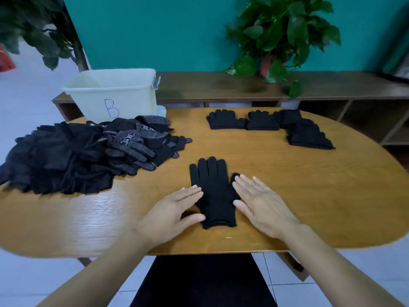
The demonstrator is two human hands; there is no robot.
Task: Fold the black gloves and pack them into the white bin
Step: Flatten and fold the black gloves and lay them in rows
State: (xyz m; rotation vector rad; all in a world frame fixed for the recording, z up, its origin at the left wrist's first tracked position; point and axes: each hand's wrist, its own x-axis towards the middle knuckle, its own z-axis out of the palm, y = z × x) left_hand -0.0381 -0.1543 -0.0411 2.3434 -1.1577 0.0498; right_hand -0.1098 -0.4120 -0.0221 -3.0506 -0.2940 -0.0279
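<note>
A black glove (212, 191) lies flat on the wooden table (287, 196), fingers pointing away from me. My left hand (174, 211) rests with straight fingers against the glove's left edge, thumb near the cuff. My right hand (261, 202) lies flat along its right edge, fingertips touching the glove's thumb. A heap of unfolded black gloves (88, 151), some with white dots, covers the table's left side. Folded gloves (272, 125) sit in a row at the far right. The white bin (115, 91), marked B, stands at the far left.
A low wooden shelf (243, 87) runs behind the table, with a potted plant (278, 41) on it. Another plant (33, 29) hangs at the upper left. The table's near edge is close to my lap.
</note>
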